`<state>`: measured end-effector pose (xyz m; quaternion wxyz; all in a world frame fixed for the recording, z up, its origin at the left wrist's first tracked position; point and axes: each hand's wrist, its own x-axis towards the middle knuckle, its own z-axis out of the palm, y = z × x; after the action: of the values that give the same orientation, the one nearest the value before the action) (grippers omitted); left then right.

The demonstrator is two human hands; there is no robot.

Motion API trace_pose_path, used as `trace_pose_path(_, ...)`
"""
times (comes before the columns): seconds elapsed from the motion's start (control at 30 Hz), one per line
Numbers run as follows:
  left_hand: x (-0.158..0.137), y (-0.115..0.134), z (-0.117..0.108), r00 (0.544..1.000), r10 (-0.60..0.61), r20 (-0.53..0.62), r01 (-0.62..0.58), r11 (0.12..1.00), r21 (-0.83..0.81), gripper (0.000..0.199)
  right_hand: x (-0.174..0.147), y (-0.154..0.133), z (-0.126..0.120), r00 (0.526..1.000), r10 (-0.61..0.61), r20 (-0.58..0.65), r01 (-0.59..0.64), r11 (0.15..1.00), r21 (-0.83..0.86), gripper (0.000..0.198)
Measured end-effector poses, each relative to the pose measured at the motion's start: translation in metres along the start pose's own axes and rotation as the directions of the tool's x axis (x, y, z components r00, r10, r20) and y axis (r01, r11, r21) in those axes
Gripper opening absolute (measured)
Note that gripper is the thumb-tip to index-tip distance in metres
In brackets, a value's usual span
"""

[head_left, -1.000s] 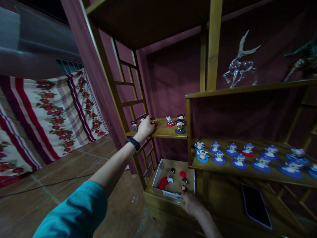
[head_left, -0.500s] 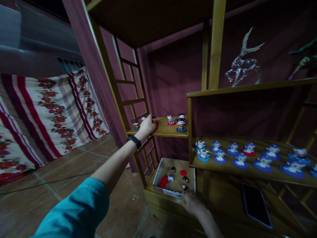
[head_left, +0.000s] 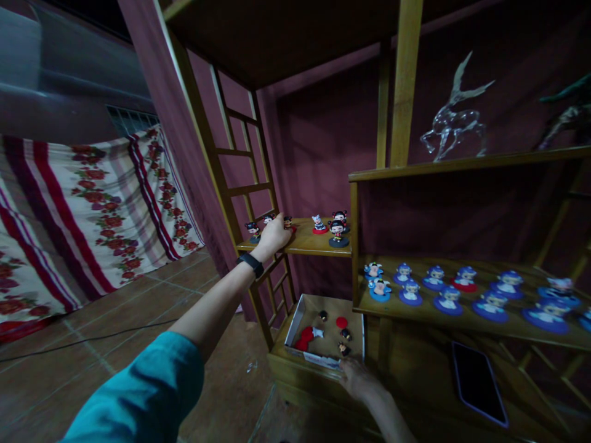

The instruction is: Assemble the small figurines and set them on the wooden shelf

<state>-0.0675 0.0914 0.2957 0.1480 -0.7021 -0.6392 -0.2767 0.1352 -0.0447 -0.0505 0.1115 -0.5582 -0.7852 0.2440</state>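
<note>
My left hand (head_left: 274, 236) reaches to the small shelf on the left, fingers closed on a figurine with a red base (head_left: 289, 224), which the hand partly covers. Two black-haired figurines, one in front (head_left: 252, 231) and one behind (head_left: 268, 219), stand just left of it. Farther right on the shelf are a white-eared figurine on a red base (head_left: 319, 224) and two black-haired ones, the nearer on a dark base (head_left: 338, 234). My right hand (head_left: 356, 378) grips the front right corner of a shallow cardboard box (head_left: 295, 320). Inside lie several figurine parts and red discs (head_left: 341, 322).
Several figurines on blue and purple bases (head_left: 447, 299) line the right shelf. Below them lies a phone (head_left: 479, 383). A clear glass deer (head_left: 455, 117) stands on the upper shelf. A wooden post (head_left: 402, 86) and lattice side (head_left: 240, 151) frame the unit.
Both hands stay in nearly the same place, the left at the figurine and the right at the box corner. The view shifts very slightly.
</note>
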Motion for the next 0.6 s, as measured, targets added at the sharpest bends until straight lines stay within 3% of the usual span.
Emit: trace_pose_path(0.6, -0.0024, 0.0029, -0.0038, 1.0, 0.0, 0.0, 0.0, 1.0, -0.008, 0.052, -0.0022, -0.002, -0.0028, 0.999, 0.023, 0.036, -0.023, 1.0, -0.014, 0.045)
